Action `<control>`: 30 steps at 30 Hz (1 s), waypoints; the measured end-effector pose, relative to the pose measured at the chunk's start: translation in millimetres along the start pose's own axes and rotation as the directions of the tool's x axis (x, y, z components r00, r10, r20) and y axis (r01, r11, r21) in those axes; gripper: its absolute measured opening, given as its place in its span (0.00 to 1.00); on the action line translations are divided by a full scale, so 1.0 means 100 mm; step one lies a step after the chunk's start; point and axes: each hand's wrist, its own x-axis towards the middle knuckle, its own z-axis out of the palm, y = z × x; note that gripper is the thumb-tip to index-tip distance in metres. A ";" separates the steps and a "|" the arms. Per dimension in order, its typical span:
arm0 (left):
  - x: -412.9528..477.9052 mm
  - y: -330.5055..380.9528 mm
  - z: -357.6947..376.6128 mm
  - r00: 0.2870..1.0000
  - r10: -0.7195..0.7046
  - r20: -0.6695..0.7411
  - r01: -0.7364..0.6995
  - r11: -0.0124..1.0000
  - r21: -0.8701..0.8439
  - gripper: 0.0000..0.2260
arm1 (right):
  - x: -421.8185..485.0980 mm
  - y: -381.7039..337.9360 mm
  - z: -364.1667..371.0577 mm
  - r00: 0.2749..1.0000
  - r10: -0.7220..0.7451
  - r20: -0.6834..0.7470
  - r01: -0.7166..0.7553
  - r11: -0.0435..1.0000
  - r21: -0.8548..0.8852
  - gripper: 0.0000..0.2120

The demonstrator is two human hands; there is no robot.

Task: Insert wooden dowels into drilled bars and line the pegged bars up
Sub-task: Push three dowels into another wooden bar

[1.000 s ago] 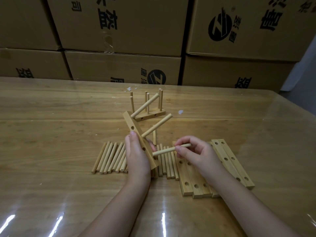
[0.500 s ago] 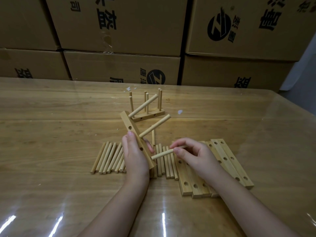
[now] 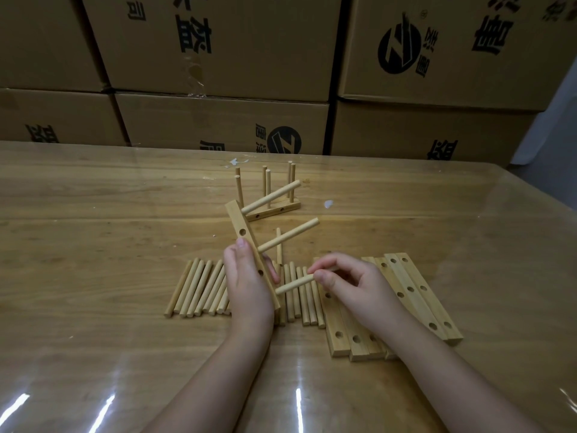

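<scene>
My left hand (image 3: 248, 284) grips a drilled wooden bar (image 3: 242, 232), tilted on end above the table. Two dowels stick out of the bar to the right, an upper one (image 3: 271, 196) and a middle one (image 3: 288, 234). My right hand (image 3: 349, 284) pinches a third dowel (image 3: 295, 284), whose left tip sits at the bar's lowest hole. Loose dowels (image 3: 199, 287) lie in a row under my hands. Undrilled-side-up bars (image 3: 412, 295) with open holes lie stacked flat at the right. Pegged bars (image 3: 274, 210) stand farther back with upright dowels.
The table (image 3: 93, 229) is wood under a glossy clear cover. Stacked cardboard boxes (image 3: 218, 48) form a wall along its far edge. The table's right corner (image 3: 549, 189) curves off near a pale wall.
My right hand has pushed the third dowel leftward until its tip reaches the bar's lowest hole. The bar and left hand shifted slightly down and left.
</scene>
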 end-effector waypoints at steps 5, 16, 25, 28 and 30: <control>-0.02 0.01 0.01 0.999 0.027 0.031 -0.028 0.999 0.024 0.15 | 0.00 0.01 0.00 0.999 -0.019 0.033 0.020 1.000 -0.020 0.08; 0.00 -0.02 0.01 0.999 -0.007 0.034 0.005 0.999 0.049 0.16 | 0.01 0.00 -0.01 0.998 0.022 -0.058 -0.005 0.961 0.276 0.11; -0.02 0.04 0.01 0.999 -0.037 0.026 0.036 0.997 0.067 0.17 | -0.01 0.03 0.01 0.980 -0.112 -0.166 0.135 0.982 0.130 0.07; -0.02 0.05 0.01 0.999 -0.033 0.024 0.032 0.997 0.068 0.16 | -0.01 0.06 0.02 0.975 -0.143 -0.168 0.140 0.990 -0.029 0.08; -0.01 0.06 0.01 0.999 -0.039 0.018 0.037 0.997 0.069 0.16 | 0.00 0.06 0.02 0.976 -0.139 -0.168 0.131 0.990 -0.061 0.07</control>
